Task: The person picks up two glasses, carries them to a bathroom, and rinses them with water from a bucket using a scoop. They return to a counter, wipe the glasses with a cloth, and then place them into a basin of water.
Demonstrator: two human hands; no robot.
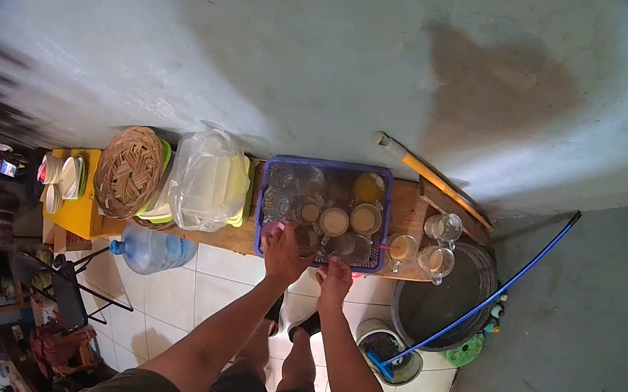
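Head view: I'm seeing blue basket [388,208] on wooden worktop [404,209], walls likely corralling glasses [334,221] packed inside. Left hand [284,254] over basket's near left corner, beside dark-looking glass [305,241]; right hand [334,280] low at near edge, perhaps steadying. Either grip apart or clamped? Can't tell from here. Three mugs [436,260] stand outside, just right, presumably within easy reach.

Glasses [334,221] stand in the basket [330,163] before me. Right of the basket are mugs [436,260]; left of it, a bag [205,183], then a wicker tray [129,172].
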